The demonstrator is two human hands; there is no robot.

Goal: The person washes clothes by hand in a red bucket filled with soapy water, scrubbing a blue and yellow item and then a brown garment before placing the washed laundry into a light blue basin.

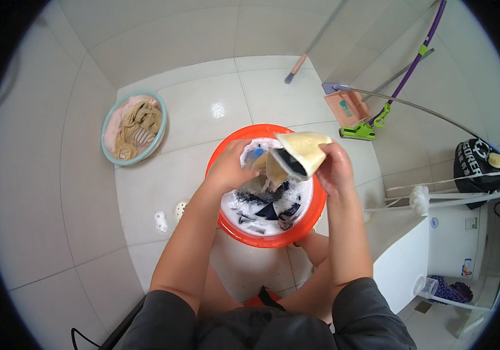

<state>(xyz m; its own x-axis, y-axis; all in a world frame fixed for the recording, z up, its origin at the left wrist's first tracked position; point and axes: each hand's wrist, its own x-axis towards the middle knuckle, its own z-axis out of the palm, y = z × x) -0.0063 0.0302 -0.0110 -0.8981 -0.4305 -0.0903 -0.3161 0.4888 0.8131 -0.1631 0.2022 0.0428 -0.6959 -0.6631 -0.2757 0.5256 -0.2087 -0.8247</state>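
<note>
Dark grey sleeves point(165, 315) nearest; ahead, cream cloth point(307, 149) pinched in the right hand point(336, 169), fingers closed on it, above suds point(250, 224) and dark laundry point(267, 210) in an orange-red basin point(267, 241). At the left rim, left hand point(229, 166) with bent fingers near tan cloth point(275, 172), grip impossible to tell. Farther out, pale blue tub point(158, 144) of beige clothes point(142, 119), left, and green-headed mop point(358, 133), right.
</note>
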